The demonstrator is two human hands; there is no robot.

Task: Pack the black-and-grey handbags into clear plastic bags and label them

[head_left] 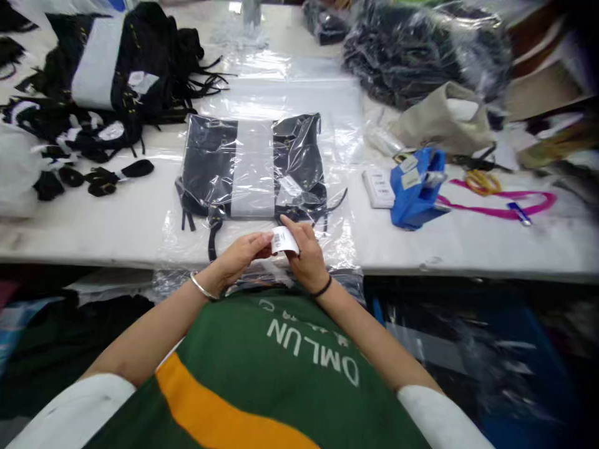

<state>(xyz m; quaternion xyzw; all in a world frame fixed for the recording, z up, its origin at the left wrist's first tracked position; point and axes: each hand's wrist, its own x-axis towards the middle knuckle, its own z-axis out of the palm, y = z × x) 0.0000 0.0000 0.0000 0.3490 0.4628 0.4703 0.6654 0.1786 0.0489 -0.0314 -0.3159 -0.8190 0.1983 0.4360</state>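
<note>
Between my two hands is a small white barcode label (284, 240), curved a little. My left hand (248, 252) pinches its left edge with thumb and finger. On the other side my right hand (305, 252) grips the label's right end, its index finger stretched toward the bag. Just beyond them a black bag (210, 165) lies flat inside a clear plastic sleeve (341, 218), a white paper band (255, 168) across its middle. A small white tag (290, 186) shows through the plastic, and black straps stick out at its lower edge.
At right stand a blue tape dispenser (414, 193), a stack of white labels (378, 189), yellow-handled scissors (483, 183) and a pink ribbon (515, 212). Black bags (154, 56) and bundled straps (103, 178) lie left. Plastic-wrapped goods (421, 56) fill the back right. The table's edge (468, 265) is near me.
</note>
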